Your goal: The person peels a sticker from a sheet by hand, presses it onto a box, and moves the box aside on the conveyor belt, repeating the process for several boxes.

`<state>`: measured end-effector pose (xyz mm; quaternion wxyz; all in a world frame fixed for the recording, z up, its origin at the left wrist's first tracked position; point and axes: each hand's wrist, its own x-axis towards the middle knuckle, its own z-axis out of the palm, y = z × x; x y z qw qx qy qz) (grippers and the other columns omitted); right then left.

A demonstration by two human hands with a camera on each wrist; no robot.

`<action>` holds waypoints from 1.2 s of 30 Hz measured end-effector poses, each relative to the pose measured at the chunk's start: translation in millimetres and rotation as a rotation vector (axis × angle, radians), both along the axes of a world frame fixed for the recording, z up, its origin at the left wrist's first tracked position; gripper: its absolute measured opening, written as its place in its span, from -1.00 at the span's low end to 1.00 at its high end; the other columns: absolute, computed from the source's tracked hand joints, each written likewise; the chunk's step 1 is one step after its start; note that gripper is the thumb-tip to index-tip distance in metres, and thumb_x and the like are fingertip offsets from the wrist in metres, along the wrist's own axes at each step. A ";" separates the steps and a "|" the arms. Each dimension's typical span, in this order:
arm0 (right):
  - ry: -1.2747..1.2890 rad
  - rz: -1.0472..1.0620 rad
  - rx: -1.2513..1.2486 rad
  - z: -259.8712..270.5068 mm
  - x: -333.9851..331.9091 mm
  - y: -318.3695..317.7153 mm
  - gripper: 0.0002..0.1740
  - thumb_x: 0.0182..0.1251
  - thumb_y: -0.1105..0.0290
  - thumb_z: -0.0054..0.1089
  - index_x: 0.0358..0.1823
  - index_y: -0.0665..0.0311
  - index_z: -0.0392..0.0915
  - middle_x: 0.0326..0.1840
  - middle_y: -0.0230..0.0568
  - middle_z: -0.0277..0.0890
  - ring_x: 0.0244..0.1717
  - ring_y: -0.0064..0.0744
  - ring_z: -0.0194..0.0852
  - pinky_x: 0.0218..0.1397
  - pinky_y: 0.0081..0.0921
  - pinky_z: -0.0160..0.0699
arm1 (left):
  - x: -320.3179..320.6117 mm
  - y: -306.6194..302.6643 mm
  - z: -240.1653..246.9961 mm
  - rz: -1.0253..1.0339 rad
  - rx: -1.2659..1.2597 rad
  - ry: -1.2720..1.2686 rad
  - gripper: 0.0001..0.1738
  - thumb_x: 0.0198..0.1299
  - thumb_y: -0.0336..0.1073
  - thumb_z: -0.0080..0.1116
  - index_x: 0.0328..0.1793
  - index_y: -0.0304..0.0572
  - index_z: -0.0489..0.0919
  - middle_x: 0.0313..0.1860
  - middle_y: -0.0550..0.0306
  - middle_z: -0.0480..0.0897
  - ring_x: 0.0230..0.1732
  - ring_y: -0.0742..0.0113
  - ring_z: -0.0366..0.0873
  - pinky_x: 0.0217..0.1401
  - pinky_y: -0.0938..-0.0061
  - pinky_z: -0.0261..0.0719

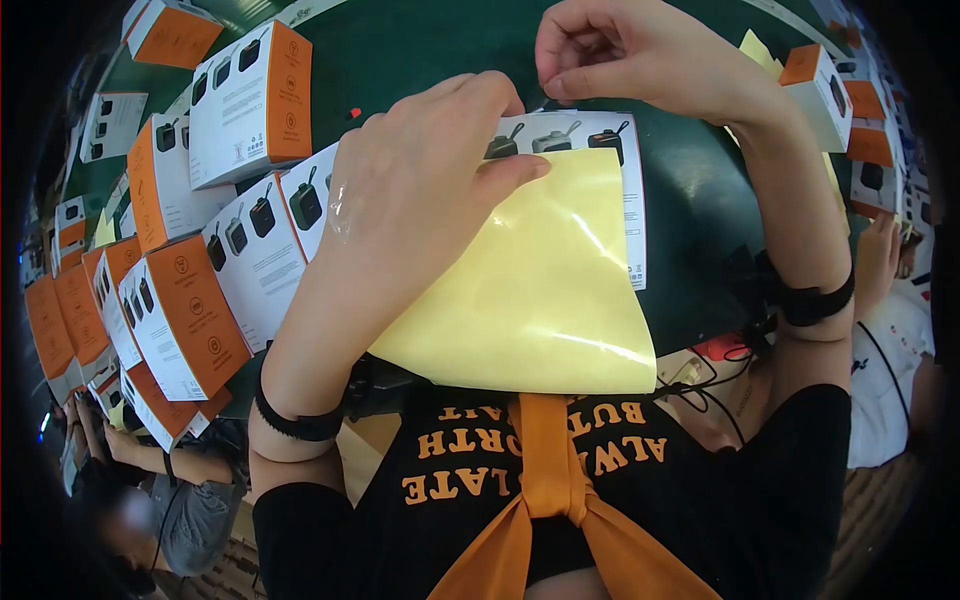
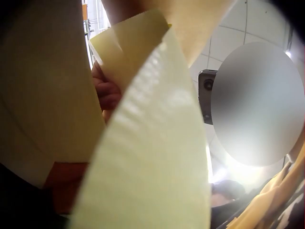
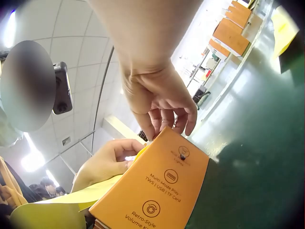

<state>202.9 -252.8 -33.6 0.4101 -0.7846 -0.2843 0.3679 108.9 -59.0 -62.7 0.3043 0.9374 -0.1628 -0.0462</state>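
Observation:
My left hand (image 1: 420, 170) grips a glossy yellow sheet (image 1: 540, 290) near its top edge, thumb pressed on its face. Behind the sheet is a white-and-orange product box (image 1: 636, 215) printted with small speakers; its orange side (image 3: 167, 186) shows in the right wrist view. My right hand (image 1: 640, 60) is at the box's top edge, fingers bent and thumb tip lowered toward that edge; I cannot tell whether the fingertips pinch something small. A shiny clear film (image 1: 340, 215) clings to the back of my left hand. In the left wrist view the curved yellow sheet (image 2: 152, 133) covers much of the frame.
Several similar boxes (image 1: 250, 100) stand clustered on the green table (image 1: 690, 190) to the left. More boxes (image 1: 818, 95) are at the right, near another yellow sheet (image 3: 284, 31). A small red bit (image 1: 354, 114) lies beyond my left hand. Other people sit at both sides.

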 end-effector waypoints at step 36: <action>-0.977 0.253 -0.221 -13.0 -89.3 -6.7 0.13 -0.22 -0.07 0.48 0.38 0.32 0.16 0.31 0.30 0.13 0.33 0.16 0.16 0.39 0.08 0.09 | -58.0 60.8 102.8 0.299 -0.365 0.084 -0.60 0.01 -0.52 0.32 0.02 -0.26 0.51 -0.30 0.15 0.63 -0.25 0.47 0.63 -0.40 0.57 0.57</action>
